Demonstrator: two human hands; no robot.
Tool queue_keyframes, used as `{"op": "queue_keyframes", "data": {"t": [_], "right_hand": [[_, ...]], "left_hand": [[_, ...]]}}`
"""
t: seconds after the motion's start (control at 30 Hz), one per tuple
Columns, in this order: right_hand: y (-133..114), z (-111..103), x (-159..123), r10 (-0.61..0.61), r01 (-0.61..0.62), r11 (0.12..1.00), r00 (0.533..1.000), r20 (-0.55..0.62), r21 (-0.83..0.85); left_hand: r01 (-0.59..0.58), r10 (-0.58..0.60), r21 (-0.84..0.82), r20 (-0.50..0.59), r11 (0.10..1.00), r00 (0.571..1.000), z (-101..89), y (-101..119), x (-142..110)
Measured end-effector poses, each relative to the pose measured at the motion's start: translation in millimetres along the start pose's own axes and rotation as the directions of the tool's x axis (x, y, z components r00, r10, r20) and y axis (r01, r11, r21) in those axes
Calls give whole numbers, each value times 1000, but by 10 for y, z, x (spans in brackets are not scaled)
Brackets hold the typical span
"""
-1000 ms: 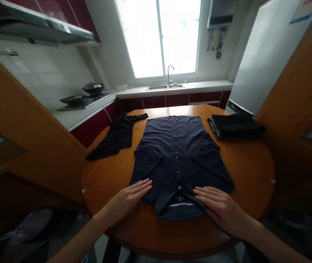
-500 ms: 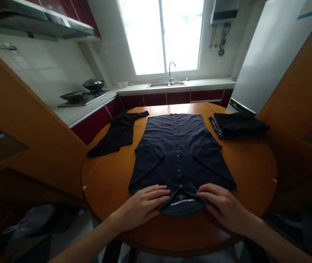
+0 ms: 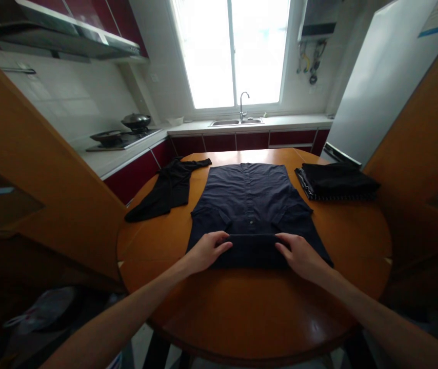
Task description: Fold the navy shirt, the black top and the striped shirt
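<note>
navy shirt (image 3: 247,197): spread on wooden table (image 3: 250,318), near end folded over | left hand (image 3: 208,251) + right hand (image 3: 299,253): both pinching its folded edge | likely light, limp, non-slip (cotton-ish, I'd guess) | best hold: fold's two ends

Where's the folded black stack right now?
In the head view, the stack lies on the table's far right side, right of the navy shirt, near the fridge.

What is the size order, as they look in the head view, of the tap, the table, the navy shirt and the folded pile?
Largest to smallest:
1. Table
2. Shirt
3. Folded pile
4. Tap
</note>
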State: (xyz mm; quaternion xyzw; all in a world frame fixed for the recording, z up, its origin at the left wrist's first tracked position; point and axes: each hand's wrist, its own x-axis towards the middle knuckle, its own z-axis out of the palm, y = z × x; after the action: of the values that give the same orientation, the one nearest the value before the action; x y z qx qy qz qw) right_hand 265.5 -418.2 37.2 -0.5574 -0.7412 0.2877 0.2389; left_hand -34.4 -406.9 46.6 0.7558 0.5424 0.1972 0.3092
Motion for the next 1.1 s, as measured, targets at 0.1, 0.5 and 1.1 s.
{"op": "queue_keyframes", "data": {"t": [0.1,0.5,1.1], "right_hand": [[-6,42,45,79,-81,982,997,-18,-169],[31,134,-154,-55,-34,900,980,-190,-435],[19,511,-363,-431,426,780,897,100,-459]], "left_hand": [[17,-15,59,-28,998,1000,48,5,12],[-204,298,443,-152,873,942,168,29,-95],[-547,452,404,311,733,836,426,277,-191]]}}
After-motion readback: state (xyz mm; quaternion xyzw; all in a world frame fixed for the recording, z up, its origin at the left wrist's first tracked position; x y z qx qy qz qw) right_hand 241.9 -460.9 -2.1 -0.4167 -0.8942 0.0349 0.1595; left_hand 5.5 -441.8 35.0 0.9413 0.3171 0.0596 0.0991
